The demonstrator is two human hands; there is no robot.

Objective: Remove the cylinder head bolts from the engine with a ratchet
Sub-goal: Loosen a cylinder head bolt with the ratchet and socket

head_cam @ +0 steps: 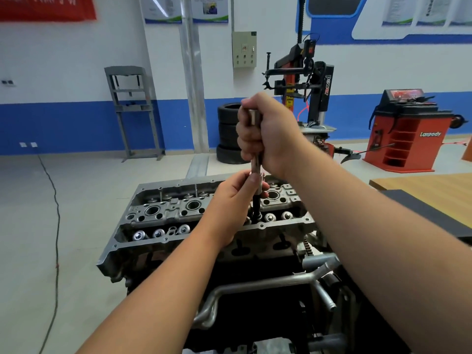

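Note:
A grey aluminium cylinder head [158, 215] sits on top of the engine in front of me, valve springs and spark plug wells showing. A long steel tool [256, 164], an extension with a socket, stands upright over the head's right half, its black lower end [256, 208] reaching down into the head. My right hand [265, 134] grips the upper part of the tool in a fist. My left hand [237, 200] pinches the socket lower down between thumb and fingers. The bolt under the tool is hidden.
Metal coolant pipes [255, 284] run across the engine's near side. A wooden table [434, 185] stands to the right. Behind are stacked tyres [228, 134], a tyre changer [306, 80], a red wheel balancer [408, 134] and a grey press frame [132, 108]. A cable [55, 226] trails over the floor at left.

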